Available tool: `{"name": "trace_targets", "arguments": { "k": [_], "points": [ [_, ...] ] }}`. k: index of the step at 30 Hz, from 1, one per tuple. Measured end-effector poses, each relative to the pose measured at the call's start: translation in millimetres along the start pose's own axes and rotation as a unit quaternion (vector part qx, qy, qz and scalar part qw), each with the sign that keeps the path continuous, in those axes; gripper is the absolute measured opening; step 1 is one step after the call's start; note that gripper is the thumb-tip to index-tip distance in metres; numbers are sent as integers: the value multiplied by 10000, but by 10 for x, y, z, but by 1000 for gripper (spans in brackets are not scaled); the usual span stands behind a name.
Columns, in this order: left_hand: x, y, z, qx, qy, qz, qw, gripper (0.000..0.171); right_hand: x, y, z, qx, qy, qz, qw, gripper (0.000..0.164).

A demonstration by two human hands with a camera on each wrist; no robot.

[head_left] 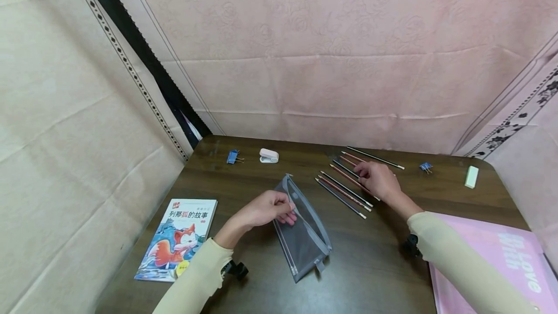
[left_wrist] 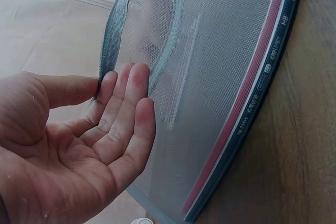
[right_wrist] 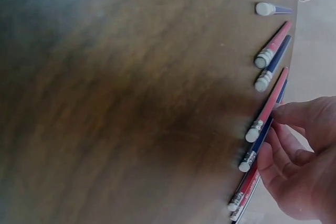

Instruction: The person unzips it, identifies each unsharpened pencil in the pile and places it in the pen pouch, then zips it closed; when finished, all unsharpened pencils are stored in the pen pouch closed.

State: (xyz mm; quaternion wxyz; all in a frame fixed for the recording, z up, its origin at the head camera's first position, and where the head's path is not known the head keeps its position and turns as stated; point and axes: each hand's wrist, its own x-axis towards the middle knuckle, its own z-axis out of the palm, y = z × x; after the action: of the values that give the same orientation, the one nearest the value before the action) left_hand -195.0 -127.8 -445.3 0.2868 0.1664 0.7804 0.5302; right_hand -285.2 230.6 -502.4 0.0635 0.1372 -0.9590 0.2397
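Note:
My left hand (head_left: 271, 209) pinches the zipped edge of a grey mesh pencil pouch (head_left: 301, 251) between thumb and forefinger, and the pouch mouth gapes. Through the mesh in the left wrist view, a red pencil (left_wrist: 233, 103) and a dark pencil (left_wrist: 254, 95) lie along one side. My right hand (head_left: 380, 179) is down among several pencils on the table. In the right wrist view its thumb and fingers pinch a dark blue pencil (right_wrist: 261, 139) with a white eraser end. A red pencil (right_wrist: 268, 103) lies right beside it. The fingertips are partly hidden.
A picture book (head_left: 178, 236) lies at the left and a pink folder (head_left: 488, 260) at the right. Along the back are a blue binder clip (head_left: 233, 157), a white stapler (head_left: 268, 155), another blue clip (head_left: 426, 166) and a pale eraser (head_left: 471, 177). Curtains hang behind the wooden table.

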Motion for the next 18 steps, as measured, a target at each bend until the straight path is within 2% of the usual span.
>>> {"name": "trace_targets", "arguments": {
  "k": [13,18],
  "points": [
    [-3,5,0,23,26,-22,10000,26,33,15,12,-500,-15,-47,9987,24],
    [-6,4,5,59,24,-31,10000,26,41,0,-11,-626,263,-169,9975,24]
  ]
}}
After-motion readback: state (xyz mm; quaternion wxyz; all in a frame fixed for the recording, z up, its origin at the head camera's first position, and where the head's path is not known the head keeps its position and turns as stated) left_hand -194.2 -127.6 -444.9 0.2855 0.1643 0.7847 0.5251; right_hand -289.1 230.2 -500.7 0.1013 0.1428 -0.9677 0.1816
